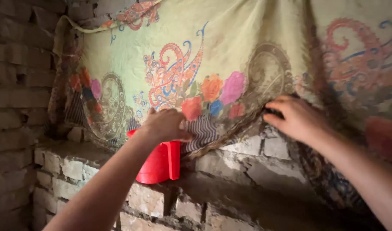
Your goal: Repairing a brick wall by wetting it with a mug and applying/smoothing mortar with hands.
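Note:
A large pale-yellow cloth (230,60) printed with paisley shapes and flowers hangs over an opening above a brick ledge. My left hand (164,125) pinches the cloth's lower edge just above a red plastic jug (158,164) that stands on the ledge. My right hand (296,117) grips the cloth's bottom hem farther right, fingers curled into the fold. The jug's top is partly hidden behind my left hand and the cloth.
A rough brick ledge (247,164) runs across below the cloth. A bare brick wall (16,98) rises at the left. More bricks (144,201) form the face beneath the ledge.

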